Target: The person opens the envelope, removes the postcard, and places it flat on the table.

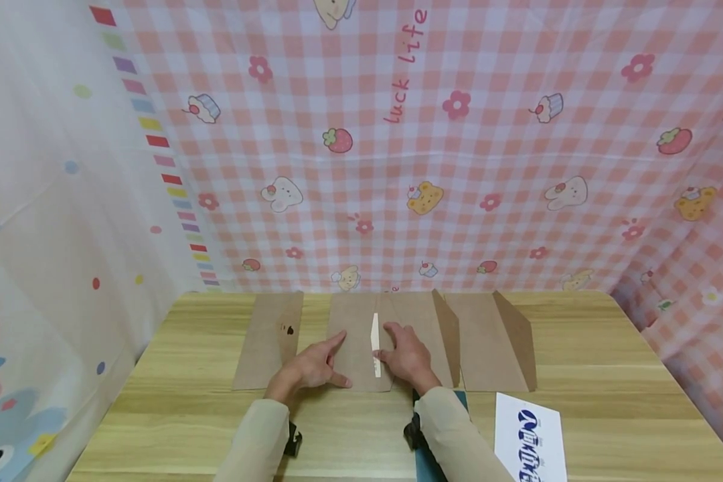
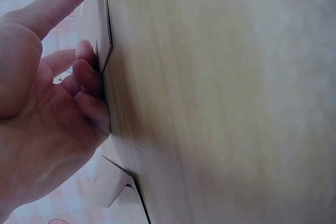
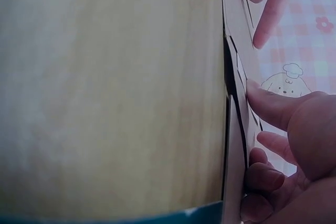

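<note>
A brown paper envelope [image 1: 352, 348] lies flat in the middle of the row, with a narrow white strip [image 1: 375, 335] along its right part. My left hand [image 1: 311, 361] rests on its left side, index finger and thumb spread apart. On the other side, the thumb of my right hand [image 1: 406, 351] touches the white strip, with the index finger extended beyond it. In the right wrist view, that thumb [image 3: 273, 103] presses on the paper while the other fingers bend loosely. The left wrist view shows my left fingers [image 2: 86, 80] against the paper surface.
Two brown envelopes with raised flaps [image 1: 418, 335] [image 1: 488, 341] lie to the right, overlapping. Another brown envelope [image 1: 259, 348] with a dark mark is at the left. A white printed sheet [image 1: 530, 435] and a teal item [image 1: 428, 465], partly under my right sleeve, are near the front.
</note>
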Demonstrator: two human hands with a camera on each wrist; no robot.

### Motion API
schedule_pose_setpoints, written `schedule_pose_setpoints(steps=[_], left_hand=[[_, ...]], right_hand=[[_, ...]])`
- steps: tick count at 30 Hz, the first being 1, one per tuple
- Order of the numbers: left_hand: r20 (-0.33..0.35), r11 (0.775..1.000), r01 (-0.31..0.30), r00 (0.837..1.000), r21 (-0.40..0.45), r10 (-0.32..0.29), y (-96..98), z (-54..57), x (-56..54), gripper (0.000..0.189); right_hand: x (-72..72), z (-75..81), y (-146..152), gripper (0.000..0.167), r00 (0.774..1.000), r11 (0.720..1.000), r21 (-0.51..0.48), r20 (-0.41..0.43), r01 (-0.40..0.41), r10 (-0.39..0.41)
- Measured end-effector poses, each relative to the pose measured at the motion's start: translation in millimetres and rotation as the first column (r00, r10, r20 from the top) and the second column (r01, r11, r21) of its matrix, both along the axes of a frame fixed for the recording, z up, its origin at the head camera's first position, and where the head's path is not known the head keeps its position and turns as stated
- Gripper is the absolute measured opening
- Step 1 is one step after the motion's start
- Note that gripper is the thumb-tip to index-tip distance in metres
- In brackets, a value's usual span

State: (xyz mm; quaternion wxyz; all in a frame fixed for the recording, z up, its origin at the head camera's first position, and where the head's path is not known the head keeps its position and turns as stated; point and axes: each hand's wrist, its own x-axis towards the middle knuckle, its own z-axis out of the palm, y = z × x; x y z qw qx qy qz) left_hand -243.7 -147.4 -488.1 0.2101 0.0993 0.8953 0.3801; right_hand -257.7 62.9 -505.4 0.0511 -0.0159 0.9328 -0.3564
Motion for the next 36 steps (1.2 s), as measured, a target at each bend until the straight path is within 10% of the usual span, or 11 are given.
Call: schedule_pose_setpoints(steps=[36], left_hand=[[-0.081,0.996,-0.015,0.997,-0.091,0.008,6.3,-3.3,0.7,0.103]], right_hand=[[-1.8,0.9,1.6,0.066,0.999,0.995,0.086,0.015,-0.048,0.047]])
